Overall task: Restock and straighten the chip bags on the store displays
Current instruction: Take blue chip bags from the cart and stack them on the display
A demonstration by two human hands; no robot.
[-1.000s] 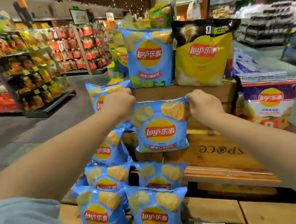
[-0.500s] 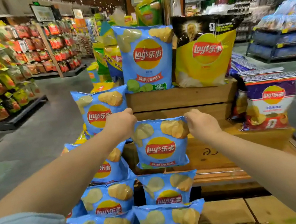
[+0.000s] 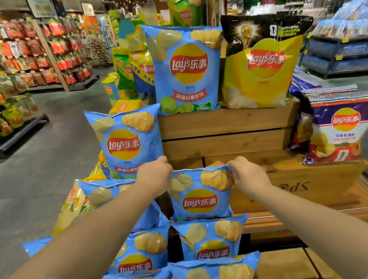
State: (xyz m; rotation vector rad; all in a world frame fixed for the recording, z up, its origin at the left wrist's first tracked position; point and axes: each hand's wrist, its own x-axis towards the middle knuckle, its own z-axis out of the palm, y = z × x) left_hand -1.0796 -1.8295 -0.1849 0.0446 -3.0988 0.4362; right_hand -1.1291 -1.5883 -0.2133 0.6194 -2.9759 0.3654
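The blue chip bag is right in front of me, pinched by its top seam at both corners, standing upright against the front of the wooden crate display. My left hand is closed on the top left corner, fingers curled over the seam; my right hand has its fingertips nipped shut on the top right corner. The bag's bottom edge sits just above the top of the next blue bag below, touching or nearly so, I can't tell which.

Here's what worries me. These bags are puffed and slick, and this one looks propped, not seated. If I let go of both corners at once, I judge it could tip forward and slide down onto the lower bags, maybe knocking them out of line too. There's a bigger blue bag leaning just behind my left knuckles, and my arm crosses over another bag beside the column, so a careless pull-back could drag either one off. Squeezing too hard at the seam could crumple the top and leave it looking sloppy. And the label has to face straight out, so any twist from uneven hands would leave it crooked. One hand off first, I think, then the other.
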